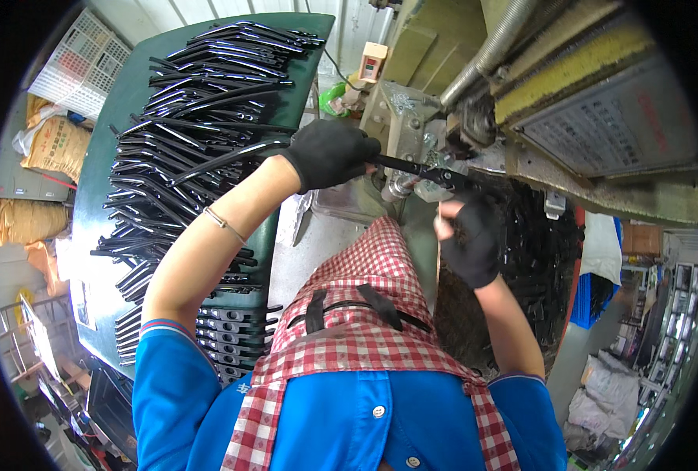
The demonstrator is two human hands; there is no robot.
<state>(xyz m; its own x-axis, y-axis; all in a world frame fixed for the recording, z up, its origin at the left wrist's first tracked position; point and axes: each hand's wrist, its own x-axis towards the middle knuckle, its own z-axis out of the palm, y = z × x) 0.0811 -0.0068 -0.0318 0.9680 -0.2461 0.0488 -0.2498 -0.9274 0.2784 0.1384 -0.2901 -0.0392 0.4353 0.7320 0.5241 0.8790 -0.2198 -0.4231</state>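
Olive machine (581, 98), black bar (402, 165) held at its fixture (405, 129): apparently a positioning step, next calling for steady alignment.
Green table (139, 74), at left, bears heaped bars (176, 165); machine overhang (600, 191) crowds the right. Left gloved hand (329, 155): closed round the bar. Right gloved hand (473, 245): blurred near the bar's end, fingers curled; whether it grips, cannot tell.
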